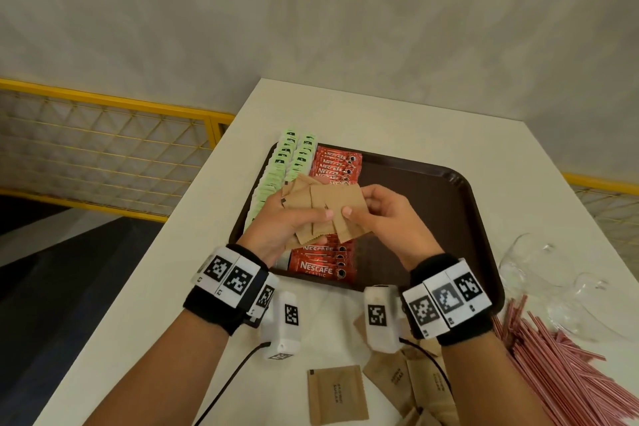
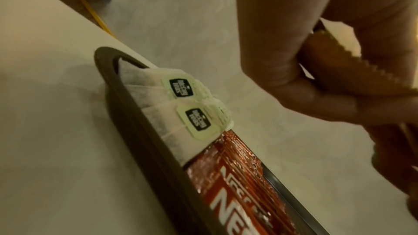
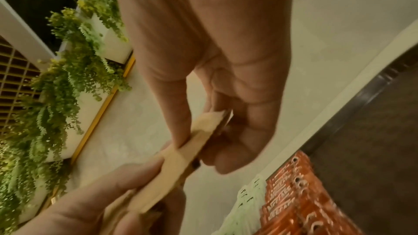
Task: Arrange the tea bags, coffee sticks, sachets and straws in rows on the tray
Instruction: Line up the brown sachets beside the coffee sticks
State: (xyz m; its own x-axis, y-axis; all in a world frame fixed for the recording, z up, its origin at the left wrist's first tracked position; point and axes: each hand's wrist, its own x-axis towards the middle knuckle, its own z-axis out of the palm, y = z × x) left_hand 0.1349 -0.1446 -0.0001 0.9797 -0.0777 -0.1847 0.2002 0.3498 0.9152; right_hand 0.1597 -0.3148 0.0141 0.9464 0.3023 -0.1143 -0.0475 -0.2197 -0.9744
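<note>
Both hands hold a fanned bunch of brown paper sachets [image 1: 323, 206] above the dark brown tray [image 1: 460, 214]. My left hand [image 1: 294, 221] grips the bunch from the left, thumb on top. My right hand [image 1: 373, 211] pinches its right side between thumb and fingers. On the tray's left side lie two rows of green-tagged tea bags [image 1: 287, 162] and, next to them, a row of red coffee sticks [image 1: 333, 162]. The left wrist view shows the tea bags [image 2: 181, 106], the coffee sticks [image 2: 235, 185] and the sachets [image 2: 353, 71]. The sachets [image 3: 181, 162] show edge-on in the right wrist view.
More brown sachets [image 1: 337, 394] lie loose on the white table [image 1: 193, 252] near its front edge. A heap of red-striped straws [image 1: 560, 370] lies at the right. Clear glass vessels [image 1: 539, 270] stand right of the tray. A yellow mesh railing [image 1: 103, 149] runs along the left.
</note>
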